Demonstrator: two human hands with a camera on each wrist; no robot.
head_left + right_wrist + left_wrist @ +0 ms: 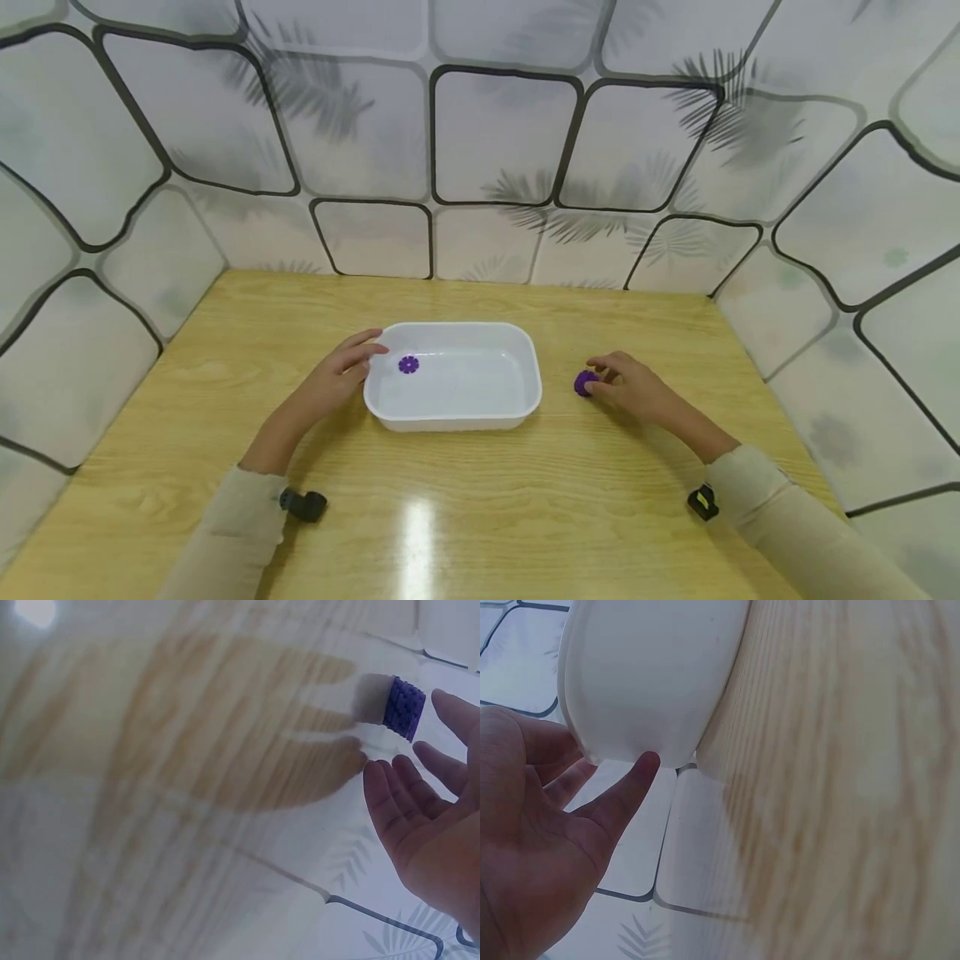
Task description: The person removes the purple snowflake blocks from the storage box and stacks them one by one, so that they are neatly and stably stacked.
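Note:
A white rectangular plastic basin (pixel 453 423) stands on the wooden table. My left hand (pixel 347 364) holds its left end, with fingers over the rim and the thumb (pixel 649 761) against the outer wall. One purple flower-shaped disc (pixel 408 364) lies inside, toward the left. To the right of the basin, a short purple stack of layered, notched discs (pixel 404 709) rests on the table. Around it my right hand (pixel 628 387) has its fingers parted and slightly bent, fingertips right at the stack. In the right wrist view a small gap shows between thumb and stack.
The light wooden tabletop (pixel 480 508) reaches back to a curtain-like backdrop (pixel 495 142) with dark outlines and leaf prints, which also closes off both sides. A black wrist device (pixel 303 505) sits at the left cuff, another device (pixel 703 502) at the right.

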